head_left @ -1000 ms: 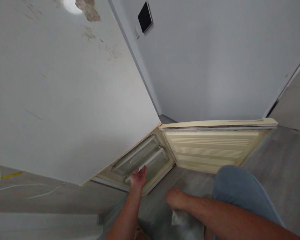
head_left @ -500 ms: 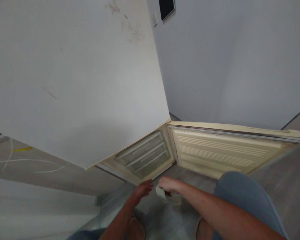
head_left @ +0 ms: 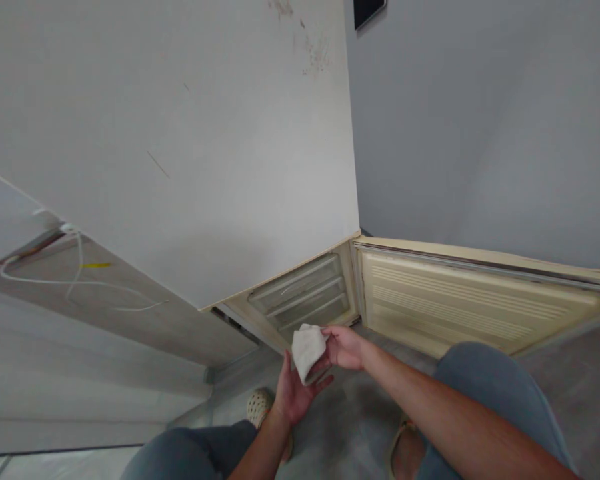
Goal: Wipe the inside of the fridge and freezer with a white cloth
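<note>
A folded off-white cloth (head_left: 309, 350) is pinched in my right hand (head_left: 346, 347), held up in front of the low opening. My left hand (head_left: 296, 395) is just beneath and beside the cloth, palm up with its fingers spread; whether it touches the cloth I cannot tell. Behind the hands lies the compartment (head_left: 305, 293) of what looks like a fridge, with ribbed, frosted panels inside a cream frame. Its cream door (head_left: 460, 293) stands swung out to the right, its ribbed inner face showing.
Above the opening is a large white panel (head_left: 220, 147) with scuffs. A grey wall (head_left: 480, 120) rises behind the door. White cables (head_left: 80, 281) with a yellow tag hang at the left. My knees (head_left: 495, 393) flank the hands, and a clog (head_left: 259, 407) stands on the grey floor.
My right hand has raised the cloth and brought it left, over my left hand. The left hand has turned palm up with fingers spread. The view has shifted left.
</note>
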A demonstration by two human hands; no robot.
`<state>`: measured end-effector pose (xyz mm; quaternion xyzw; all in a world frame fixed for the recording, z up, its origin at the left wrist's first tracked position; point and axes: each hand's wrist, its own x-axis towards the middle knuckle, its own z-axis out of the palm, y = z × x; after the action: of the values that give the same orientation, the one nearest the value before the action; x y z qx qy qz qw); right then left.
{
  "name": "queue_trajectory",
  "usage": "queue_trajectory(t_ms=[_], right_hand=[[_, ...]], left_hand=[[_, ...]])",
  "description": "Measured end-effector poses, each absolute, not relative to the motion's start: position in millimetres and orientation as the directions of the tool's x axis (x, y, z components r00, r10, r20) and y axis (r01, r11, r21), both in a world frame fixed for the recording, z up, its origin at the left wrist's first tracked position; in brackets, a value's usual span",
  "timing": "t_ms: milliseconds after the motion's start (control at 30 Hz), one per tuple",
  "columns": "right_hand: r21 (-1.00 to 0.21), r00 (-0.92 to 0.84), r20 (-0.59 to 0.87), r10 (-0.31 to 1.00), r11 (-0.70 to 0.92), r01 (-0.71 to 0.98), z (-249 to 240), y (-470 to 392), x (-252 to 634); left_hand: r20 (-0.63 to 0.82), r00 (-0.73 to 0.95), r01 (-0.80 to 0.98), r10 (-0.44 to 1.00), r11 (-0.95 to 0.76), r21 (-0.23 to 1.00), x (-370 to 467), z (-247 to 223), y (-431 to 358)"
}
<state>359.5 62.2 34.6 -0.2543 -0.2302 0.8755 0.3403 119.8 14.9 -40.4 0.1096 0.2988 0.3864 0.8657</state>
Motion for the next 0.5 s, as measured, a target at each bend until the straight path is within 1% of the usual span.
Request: queue_trajectory(t_ms=[67, 100, 133, 167, 200, 233, 267, 300, 367, 433, 500], right_hand=[[-0.718, -0.492, -0.383, 0.782, -0.587, -0.374, 30, 66, 356], [-0.804, -0.386, -0.409, 0.827, -0.526, -0.276, 28, 68, 356], [-0.876, -0.277, -0.404, 0.872, -0.456, -0.159, 25, 70, 356], [-0.918, -0.188, -0.378, 0.906, -0.393, -0.047, 23, 72, 356], [-0.935, -0.136, -0.355, 0.925, -0.355, 0.029, 22, 73, 357], [-0.934, -0.128, -0.356, 0.926, -0.352, 0.051, 21, 73, 358], [-0.92, -0.161, -0.39, 0.907, -0.391, 0.025, 20, 73, 358], [-0.885, -0.228, -0.448, 0.864, -0.465, -0.026, 19, 72, 359], [-0.765, -0.395, -0.561, 0.727, -0.638, -0.088, 17, 70, 360], [-0.692, -0.475, -0.626, 0.618, -0.721, -0.027, 12, 66, 361], [-0.702, -0.464, -0.653, 0.598, -0.709, 0.075, 3, 63, 361]], left_hand=[[-0.41, 0.489, -0.64, 0.77, 0.636, 0.43, 121, -39, 20], [-0.405, 0.472, -0.65, 0.783, 0.619, 0.441, 119, -38, 23], [-0.41, 0.458, -0.652, 0.789, 0.612, 0.448, 118, -36, 25], [-0.427, 0.45, -0.646, 0.784, 0.616, 0.451, 116, -33, 26], [-0.452, 0.446, -0.634, 0.773, 0.629, 0.45, 114, -29, 26], [-0.478, 0.444, -0.619, 0.758, 0.645, 0.448, 113, -24, 26], [-0.503, 0.447, -0.596, 0.739, 0.666, 0.449, 112, -18, 26], [-0.527, 0.457, -0.559, 0.717, 0.692, 0.456, 113, -13, 25], [-0.568, 0.464, -0.45, 0.68, 0.733, 0.51, 117, -6, 23], [-0.61, 0.436, -0.299, 0.661, 0.746, 0.594, 123, -8, 21], [-0.637, 0.409, -0.163, 0.653, 0.739, 0.653, 126, -16, 17]])
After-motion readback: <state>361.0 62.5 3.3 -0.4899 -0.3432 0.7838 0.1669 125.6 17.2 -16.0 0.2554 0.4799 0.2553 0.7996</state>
